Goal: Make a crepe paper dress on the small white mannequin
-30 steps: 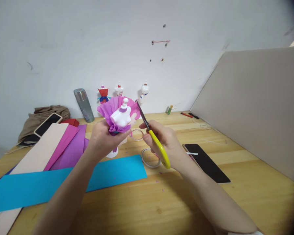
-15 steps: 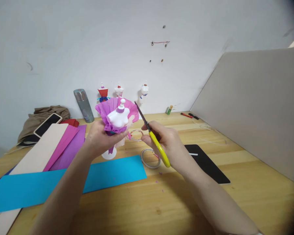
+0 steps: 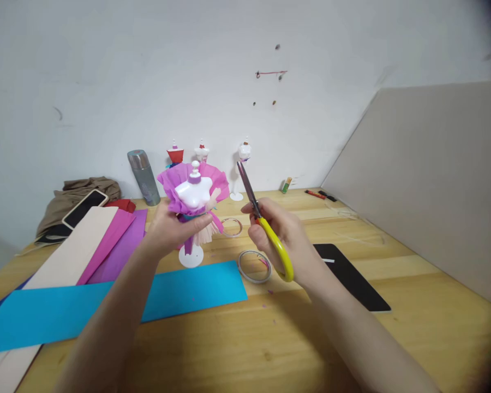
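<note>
My left hand [image 3: 174, 228] is wrapped round the waist of a small white mannequin [image 3: 194, 194], with the thumb across its front. Purple and pink crepe paper [image 3: 217, 180] fans out behind the mannequin's shoulders, and pale pink strips hang at its side. Its round white base [image 3: 191, 256] shows below the hand. In my right hand [image 3: 280, 232] are scissors [image 3: 275, 240] with yellow handles, blades pointing up and away, apart from the paper. The blades look closed. Some fingers of both hands are hidden.
A blue paper strip [image 3: 200, 286] crosses folded pink and purple sheets [image 3: 120, 245]. Tape rolls [image 3: 240, 277] lie mid-table, a black board [image 3: 352, 278] at right. Behind stand more mannequins [image 3: 244, 152] and a flask [image 3: 144, 177]. A phone [image 3: 85, 209] rests on brown cloth [image 3: 61, 204].
The mannequin has come more upright, its base shifting slightly right. The scissors have moved right, away from the crepe paper. The view has shifted a little.
</note>
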Demonstrator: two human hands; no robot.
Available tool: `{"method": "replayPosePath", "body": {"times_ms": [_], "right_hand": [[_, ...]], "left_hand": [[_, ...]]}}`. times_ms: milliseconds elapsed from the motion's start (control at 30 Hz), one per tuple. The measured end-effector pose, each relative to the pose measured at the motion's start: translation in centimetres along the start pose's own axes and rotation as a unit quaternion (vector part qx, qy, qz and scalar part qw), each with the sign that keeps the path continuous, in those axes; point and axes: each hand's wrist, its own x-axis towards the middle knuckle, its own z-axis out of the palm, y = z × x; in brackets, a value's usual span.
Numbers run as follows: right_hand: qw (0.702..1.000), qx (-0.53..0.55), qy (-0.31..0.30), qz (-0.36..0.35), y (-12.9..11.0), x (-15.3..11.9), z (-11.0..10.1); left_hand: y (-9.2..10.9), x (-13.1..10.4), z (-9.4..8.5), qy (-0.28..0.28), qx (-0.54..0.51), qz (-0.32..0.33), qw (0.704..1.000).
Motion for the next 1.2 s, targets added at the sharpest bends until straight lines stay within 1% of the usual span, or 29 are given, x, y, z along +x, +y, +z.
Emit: {"method": "replayPosePath", "body": {"times_ms": [100,233,333,433,533,633,933,1133,1200], "right_hand": [[0.999,-0.045,-0.006,-0.02,-0.44,0.27,0.1],[0.994,-0.102,0.002,-0.043,-0.67,0.58,0.32],[0.991,-0.123,0.009,-0.055,-0.53,0.68,0.48],[0.989,-0.137,0.015,-0.053,-0.39,0.72,0.57],[0.987,-0.15,0.017,-0.048,-0.35,0.72,0.6],[0.986,-0.158,0.015,-0.047,-0.32,0.7,0.59],[0.98,-0.186,0.031,-0.056,-0.11,0.8,0.68],[0.979,-0.196,0.035,-0.031,-0.23,0.78,0.69],[0.98,-0.195,0.036,-0.033,-0.17,0.78,0.7]], "left_hand": [[0.57,-0.24,0.21,-0.029,-0.018,0.01,0.999],[0.86,-0.66,0.31,-0.041,-0.004,0.023,0.999],[0.63,-0.78,0.31,-0.048,0.015,0.035,0.998],[0.17,-0.8,0.34,-0.046,0.026,0.041,0.998],[-0.09,-0.85,0.35,-0.06,0.027,0.036,0.997],[0.04,-0.86,0.3,-0.075,0.023,0.032,0.996],[0.31,-0.76,0.26,-0.088,0.011,0.015,0.996],[0.29,-0.77,0.32,-0.087,0.005,0.003,0.996],[0.3,-0.74,0.26,-0.084,0.008,0.005,0.996]]}}
